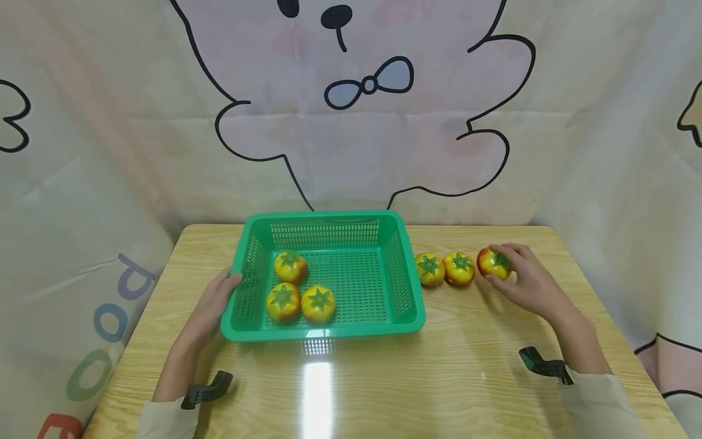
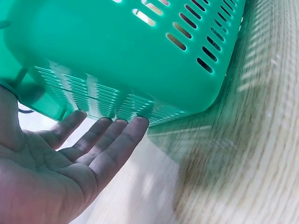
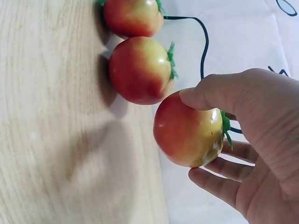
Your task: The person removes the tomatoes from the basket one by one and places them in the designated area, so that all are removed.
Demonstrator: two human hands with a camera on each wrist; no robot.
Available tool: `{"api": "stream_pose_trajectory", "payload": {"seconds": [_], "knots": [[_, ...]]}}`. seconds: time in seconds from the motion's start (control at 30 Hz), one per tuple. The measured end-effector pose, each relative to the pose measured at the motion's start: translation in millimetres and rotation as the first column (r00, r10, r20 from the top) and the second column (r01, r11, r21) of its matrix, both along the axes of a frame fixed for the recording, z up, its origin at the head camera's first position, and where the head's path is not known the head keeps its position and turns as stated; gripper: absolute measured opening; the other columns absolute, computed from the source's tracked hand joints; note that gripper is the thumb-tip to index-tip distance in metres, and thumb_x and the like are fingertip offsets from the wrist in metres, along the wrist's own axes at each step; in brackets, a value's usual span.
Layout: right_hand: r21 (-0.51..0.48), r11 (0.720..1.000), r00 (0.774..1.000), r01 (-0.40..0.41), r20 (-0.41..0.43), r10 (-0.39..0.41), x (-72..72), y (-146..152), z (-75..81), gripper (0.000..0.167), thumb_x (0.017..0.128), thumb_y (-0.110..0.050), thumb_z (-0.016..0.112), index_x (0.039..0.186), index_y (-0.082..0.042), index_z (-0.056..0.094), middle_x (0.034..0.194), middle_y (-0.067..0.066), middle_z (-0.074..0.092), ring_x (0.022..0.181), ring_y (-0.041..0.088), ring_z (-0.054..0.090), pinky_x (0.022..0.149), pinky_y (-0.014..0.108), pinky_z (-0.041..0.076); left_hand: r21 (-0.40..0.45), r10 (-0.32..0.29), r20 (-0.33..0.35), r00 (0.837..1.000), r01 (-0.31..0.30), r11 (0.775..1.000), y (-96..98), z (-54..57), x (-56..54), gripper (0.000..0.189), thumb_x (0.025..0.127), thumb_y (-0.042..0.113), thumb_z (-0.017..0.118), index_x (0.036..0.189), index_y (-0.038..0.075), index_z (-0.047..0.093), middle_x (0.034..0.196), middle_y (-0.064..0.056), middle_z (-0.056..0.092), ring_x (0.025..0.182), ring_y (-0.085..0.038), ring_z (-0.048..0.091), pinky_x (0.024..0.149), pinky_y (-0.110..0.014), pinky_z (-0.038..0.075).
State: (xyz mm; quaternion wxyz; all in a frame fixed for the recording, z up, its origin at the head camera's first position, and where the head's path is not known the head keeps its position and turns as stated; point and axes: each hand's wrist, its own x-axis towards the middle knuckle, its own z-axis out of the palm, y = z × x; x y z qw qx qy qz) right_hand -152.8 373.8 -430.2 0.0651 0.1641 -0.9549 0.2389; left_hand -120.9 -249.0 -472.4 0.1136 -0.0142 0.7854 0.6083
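My right hand (image 1: 529, 277) holds a red and yellow toy tomato (image 3: 189, 130) between thumb and fingertips. Its green star-shaped calyx shows beside the palm, and the tomato's shadow lies apart from it on the wood. Two more tomatoes (image 1: 429, 269) (image 3: 140, 70) sit side by side between that hand and a green plastic basket (image 1: 323, 334). At the basket's left side, my left hand (image 1: 211, 308) has its thumb at the rim, while its other fingertips (image 2: 139, 122) touch the slotted outer wall. Inside the basket, three tomatoes (image 1: 283, 302) are grouped toward the left.
The basket stands on a glossy wooden table (image 1: 406, 384), near its back edge. A pale cloth (image 1: 137, 122) with cartoon drawings hangs behind and along both sides. Dark wrist mounts (image 1: 207, 390) are on both forearms.
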Motion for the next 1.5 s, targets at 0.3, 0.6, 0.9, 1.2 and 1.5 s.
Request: {"api": "stream_pose_trajectory", "payload": {"seconds": [0.3,0.6,0.9,1.2,1.5], "knots": [[0.004,1.0,0.999,0.007,0.053,-0.007,-2.0,4.4,-11.9,0.064,0.094,-0.009,0.08,0.149,0.005,0.051,0.144,0.037,0.045,0.126,0.056,0.05,0.096,0.075,0.048,-0.001,-0.004,-0.008,1.0,0.004,1.0,0.3,-1.6,1.1,0.069,0.115,0.051,0.028,0.168,0.008,0.02,0.161,-0.028,0.042,0.118,-0.013,0.069,0.09,-0.029,0.062],[0.001,1.0,0.997,0.021,0.076,-0.021,-3.5,5.5,-18.3,0.064,0.095,-0.011,0.079,0.15,0.005,0.05,0.144,0.038,0.045,0.127,0.057,0.049,0.098,0.076,0.045,-0.011,0.003,-0.016,1.0,-0.003,1.0,-0.1,-1.6,1.2,0.068,0.115,0.051,0.029,0.167,0.008,0.023,0.159,-0.028,0.045,0.114,-0.009,0.07,0.089,-0.028,0.062],[0.0,1.0,0.997,0.016,0.071,-0.016,-7.9,6.0,-25.9,0.064,0.096,-0.011,0.078,0.15,0.007,0.049,0.145,0.039,0.045,0.129,0.058,0.048,0.1,0.077,0.044,-0.006,0.001,-0.021,1.0,-0.001,1.0,-0.8,-3.0,1.0,0.068,0.115,0.051,0.029,0.168,0.008,0.023,0.158,-0.028,0.046,0.11,-0.006,0.071,0.088,-0.028,0.062],[0.005,1.0,0.996,0.017,0.09,-0.018,-11.1,5.4,-29.9,0.065,0.096,-0.012,0.079,0.15,0.006,0.049,0.146,0.039,0.044,0.131,0.059,0.047,0.102,0.078,0.043,0.0,0.001,-0.026,1.0,-0.001,1.0,-0.1,-4.3,1.6,0.067,0.116,0.05,0.03,0.167,0.007,0.024,0.154,-0.03,0.048,0.107,-0.01,0.072,0.085,-0.031,0.064],[0.001,1.0,0.992,0.029,0.12,-0.029,-11.5,3.8,-30.3,0.065,0.097,-0.014,0.077,0.152,0.006,0.047,0.148,0.039,0.042,0.134,0.059,0.044,0.104,0.079,0.041,-0.007,0.002,-0.024,1.0,-0.002,1.0,-0.3,-4.2,1.2,0.068,0.115,0.051,0.03,0.167,0.007,0.024,0.156,-0.029,0.046,0.108,-0.006,0.07,0.087,-0.029,0.063]]}}
